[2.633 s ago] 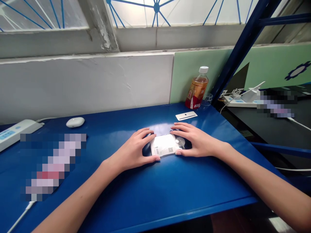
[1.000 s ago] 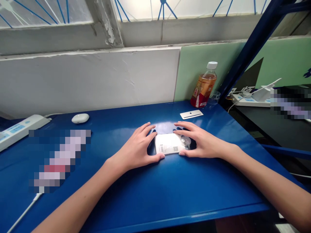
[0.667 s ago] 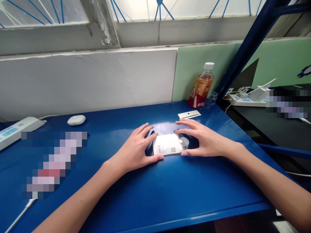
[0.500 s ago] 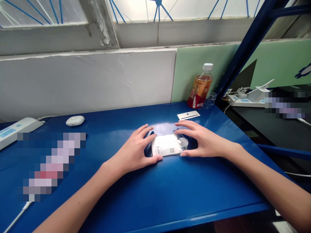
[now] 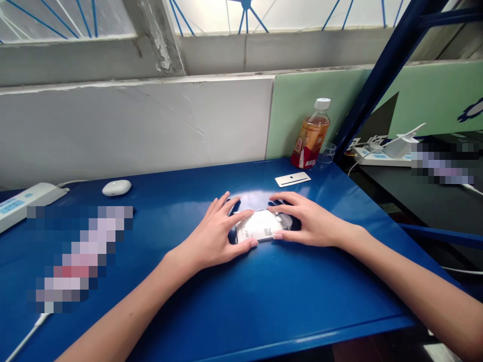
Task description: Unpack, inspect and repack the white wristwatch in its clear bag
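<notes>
Blue counter: glossy; I inspect it through the head camera, with a bright reflection just beyond the packet.

White packet: near the middle of the counter, between both hands, in clear wrapping; dark printed marks show along its near side, the rest washed out by glare. I cannot tell whether it rests fully on the surface.

Round clear piece: at the packet's right end, in the gap between right thumb and forefinger.

Left grip: at the packet's left end; forefinger across the far edge, thumb tip at the near edge, remaining fingers fanned out beyond.

Right grip: at the packet's right end; forefinger tip by the far edge, thumb tip at the near edge.

Spread: each grip stands about as wide as the packet, which lies within both spans; whether either squeezes, I cannot tell.

White card: beyond the right grip, well apart from the packet.

Bottle: standing at the rear, white cap, orange and red label.

Left side: white case near the rear edge; power strip farther left; pixelated object, contents obscured, meeting a white cable.
</notes>
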`<action>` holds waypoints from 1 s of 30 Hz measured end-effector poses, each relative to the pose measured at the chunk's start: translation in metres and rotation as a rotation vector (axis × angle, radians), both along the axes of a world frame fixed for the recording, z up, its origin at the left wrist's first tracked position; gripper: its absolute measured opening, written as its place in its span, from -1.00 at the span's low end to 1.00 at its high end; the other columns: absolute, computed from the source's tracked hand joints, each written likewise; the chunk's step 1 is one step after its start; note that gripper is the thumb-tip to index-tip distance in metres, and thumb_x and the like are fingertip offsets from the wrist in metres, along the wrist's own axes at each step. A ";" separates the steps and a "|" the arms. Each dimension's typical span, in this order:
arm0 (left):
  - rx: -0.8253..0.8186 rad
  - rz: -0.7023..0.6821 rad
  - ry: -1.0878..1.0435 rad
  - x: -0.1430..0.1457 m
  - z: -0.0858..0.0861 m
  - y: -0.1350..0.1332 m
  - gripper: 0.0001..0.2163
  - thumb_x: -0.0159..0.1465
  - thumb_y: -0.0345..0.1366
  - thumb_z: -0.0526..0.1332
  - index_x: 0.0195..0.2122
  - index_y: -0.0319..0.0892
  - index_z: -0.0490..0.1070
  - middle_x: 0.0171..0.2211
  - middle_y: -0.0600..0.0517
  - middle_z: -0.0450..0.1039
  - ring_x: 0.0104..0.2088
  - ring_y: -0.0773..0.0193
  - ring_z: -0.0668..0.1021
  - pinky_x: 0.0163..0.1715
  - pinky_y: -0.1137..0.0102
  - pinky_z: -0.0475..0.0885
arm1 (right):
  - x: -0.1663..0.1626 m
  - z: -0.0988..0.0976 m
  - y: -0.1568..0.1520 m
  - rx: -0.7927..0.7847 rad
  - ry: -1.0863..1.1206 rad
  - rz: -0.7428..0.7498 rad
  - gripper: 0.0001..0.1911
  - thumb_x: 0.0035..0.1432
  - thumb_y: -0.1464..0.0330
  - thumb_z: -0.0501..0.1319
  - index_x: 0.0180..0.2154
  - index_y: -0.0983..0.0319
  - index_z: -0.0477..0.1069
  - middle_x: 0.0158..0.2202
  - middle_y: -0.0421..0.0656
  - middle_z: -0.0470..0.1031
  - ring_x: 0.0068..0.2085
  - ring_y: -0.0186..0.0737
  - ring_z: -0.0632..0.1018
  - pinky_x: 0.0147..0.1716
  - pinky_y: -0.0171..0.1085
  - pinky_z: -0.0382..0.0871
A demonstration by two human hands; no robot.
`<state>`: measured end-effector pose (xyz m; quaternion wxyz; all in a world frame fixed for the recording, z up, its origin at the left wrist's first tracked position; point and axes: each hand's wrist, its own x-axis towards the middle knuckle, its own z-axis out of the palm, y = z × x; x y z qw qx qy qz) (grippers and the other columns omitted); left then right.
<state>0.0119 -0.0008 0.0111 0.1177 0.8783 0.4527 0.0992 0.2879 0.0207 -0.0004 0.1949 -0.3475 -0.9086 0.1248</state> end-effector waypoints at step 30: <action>0.032 -0.037 -0.025 0.004 -0.001 -0.001 -0.43 0.25 0.05 0.25 0.24 -0.07 0.37 0.33 -0.09 0.21 0.39 -0.22 0.05 0.28 -0.19 0.03 | -0.010 0.005 -0.015 0.148 0.014 -0.117 -0.69 0.20 0.45 0.15 -0.15 0.15 0.64 -0.37 -0.11 0.66 -0.33 -0.10 0.63 -0.28 -0.15 0.48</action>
